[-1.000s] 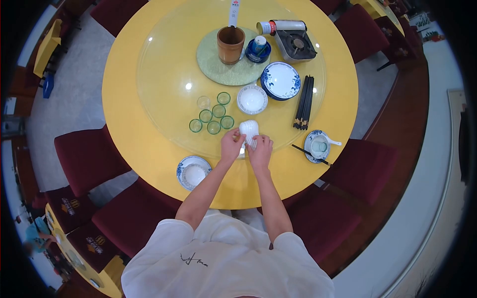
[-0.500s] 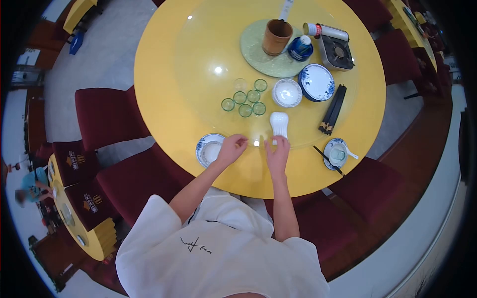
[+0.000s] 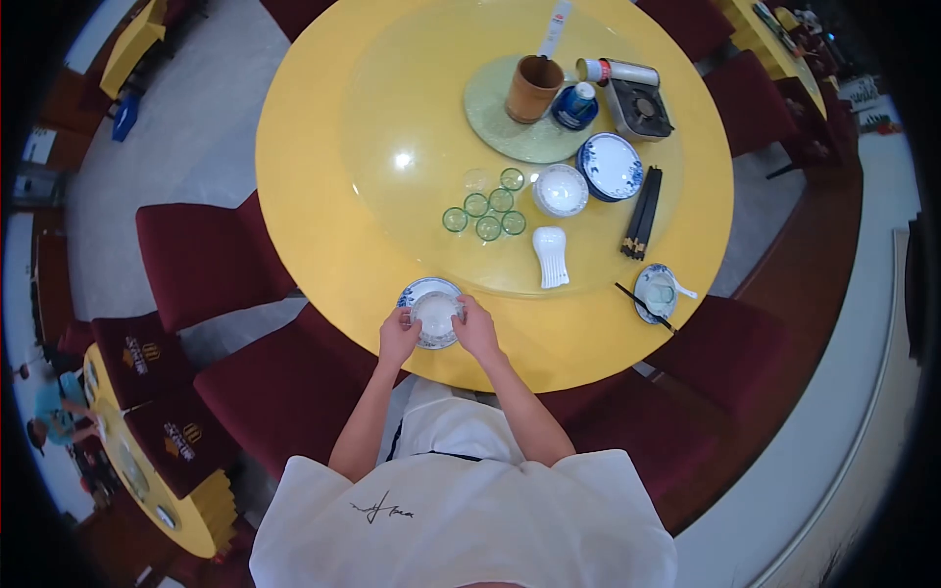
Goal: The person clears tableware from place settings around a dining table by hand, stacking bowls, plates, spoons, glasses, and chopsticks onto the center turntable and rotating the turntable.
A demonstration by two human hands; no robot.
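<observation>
A small white bowl (image 3: 438,316) sits over a blue-patterned white plate (image 3: 423,288) near the table's front edge. My left hand (image 3: 398,338) grips the bowl's left rim, thumb and fingers closed around it. On the opposite side, my right hand (image 3: 477,330) has its fingers closed on the right rim. Whether the bowl touches the plate or is slightly lifted, I cannot tell. To the right of my hands lies a stack of white soup spoons (image 3: 552,258), touched by neither hand.
Several green-rimmed glasses (image 3: 488,227), stacked bowls (image 3: 561,190), stacked plates (image 3: 611,167) and black chopsticks (image 3: 641,214) stand on the round yellow table (image 3: 323,235). Farther back are a brown cup (image 3: 534,90) and a portable stove (image 3: 639,108). Another place setting (image 3: 655,293) lies right; maroon chairs (image 3: 201,263) surround the table.
Both hands have come to the bowl on the left and taken hold of its rim. My right hand has left the spoon stack, which stays on the table. The camera view has shifted slightly.
</observation>
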